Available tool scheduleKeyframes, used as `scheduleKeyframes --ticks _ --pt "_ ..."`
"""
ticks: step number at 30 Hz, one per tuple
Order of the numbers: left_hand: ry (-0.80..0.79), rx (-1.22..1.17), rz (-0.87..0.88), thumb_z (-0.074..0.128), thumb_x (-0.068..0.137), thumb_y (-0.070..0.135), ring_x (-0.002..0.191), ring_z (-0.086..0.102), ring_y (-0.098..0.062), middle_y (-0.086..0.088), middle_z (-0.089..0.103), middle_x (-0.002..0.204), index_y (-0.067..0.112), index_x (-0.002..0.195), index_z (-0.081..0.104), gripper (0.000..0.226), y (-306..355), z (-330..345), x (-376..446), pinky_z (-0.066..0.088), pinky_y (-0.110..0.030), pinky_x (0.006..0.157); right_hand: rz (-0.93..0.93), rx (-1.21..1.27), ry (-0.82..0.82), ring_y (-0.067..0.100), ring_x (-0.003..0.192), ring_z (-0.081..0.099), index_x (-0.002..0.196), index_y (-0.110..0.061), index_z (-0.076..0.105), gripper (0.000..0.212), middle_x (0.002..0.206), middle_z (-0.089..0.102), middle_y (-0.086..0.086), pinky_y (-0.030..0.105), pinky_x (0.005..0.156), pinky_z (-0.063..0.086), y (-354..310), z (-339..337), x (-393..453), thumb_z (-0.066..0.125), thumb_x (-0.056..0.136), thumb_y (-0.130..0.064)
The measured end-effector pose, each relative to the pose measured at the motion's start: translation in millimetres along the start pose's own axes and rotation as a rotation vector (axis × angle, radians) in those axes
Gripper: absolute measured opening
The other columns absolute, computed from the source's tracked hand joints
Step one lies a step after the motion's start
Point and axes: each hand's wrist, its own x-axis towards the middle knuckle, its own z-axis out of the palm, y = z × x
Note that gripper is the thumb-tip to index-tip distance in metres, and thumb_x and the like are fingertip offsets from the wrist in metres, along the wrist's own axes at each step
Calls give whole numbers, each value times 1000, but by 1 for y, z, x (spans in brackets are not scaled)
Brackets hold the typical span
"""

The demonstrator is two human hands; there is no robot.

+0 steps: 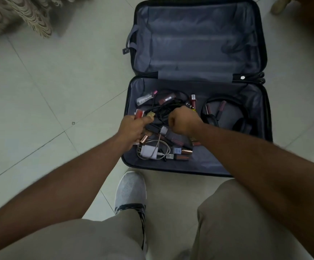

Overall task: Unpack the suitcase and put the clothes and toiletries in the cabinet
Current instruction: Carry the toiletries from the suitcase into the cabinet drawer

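The suitcase [197, 87] is lying wide open on the tiled floor [39, 94], directly in front of the person's feet, its far half showing only grey lining while the near half is holding a loose tangle of small things. No clothes are showing in either half, so the step in hand appears to be gathering the toiletries and odds and ends.

The left hand [133, 128] is reaching into the near-left part of the pile, its fingers clenched around a small red-and-white item [139, 113] with a gold-capped tube [151, 114] poking out beside it. The right hand [185, 121] is hovering over the middle of the heap in a fist; whether its fingers are grasping something cannot be told, since they are turned away.

Black cables [169, 107] are winding through the lipsticks and small tubes, and a white charger [149, 152] with its cord coiled around it is sitting near the front edge. A second black cable loop [225, 109] is lying apart on the right.

The next move likely calls for lifting the cosmetics free of the cables without dragging the whole tangle up, then carrying them to the cabinet, which is not in view.
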Motion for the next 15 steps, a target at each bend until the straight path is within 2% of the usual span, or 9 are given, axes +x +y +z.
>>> scheduleKeyframes --ticks 2,4,7,9,11,15 --pt "21 30 41 76 93 30 32 47 -7 2 52 46 14 80 56 30 -6 0 4 31 -18 36 56 -10 88 29 85 68 80 -21 73 10 88 71 3 37 75 59 6 -6 -1 66 78 -14" --pt "22 39 74 75 95 29 37 52 -10 0 53 51 16 77 55 29 -8 4 7 32 -18 35 130 -9 188 34 86 67 88 -16 74 9 92 70 10 38 77 59 18 -11 -2 69 80 -17" --pt "-42 81 102 65 97 7 41 50 -10 -8 56 63 10 93 64 5 -1 17 10 34 -20 37 250 63 279 36 86 67 88 -12 71 10 94 70 13 34 70 54 37 -13 -6 70 78 -12" --pt "-75 136 112 59 93 -5 42 50 -11 -14 65 72 4 101 67 15 5 28 14 37 -22 39 315 93 302 36 87 68 83 -11 67 11 91 70 13 32 65 49 48 -12 -8 73 74 -14" --pt "-104 153 111 60 88 -9 46 53 -15 -16 69 77 3 104 68 22 8 39 16 39 -23 40 360 110 310 36 89 69 77 -13 62 16 89 68 13 32 64 47 54 -13 -10 77 72 -19" --pt "-128 157 90 62 87 -8 48 58 -14 -13 68 75 4 104 68 21 5 48 18 40 -23 40 329 -30 227 37 98 70 104 -7 69 29 106 70 16 41 77 58 44 -4 -6 76 79 -20"
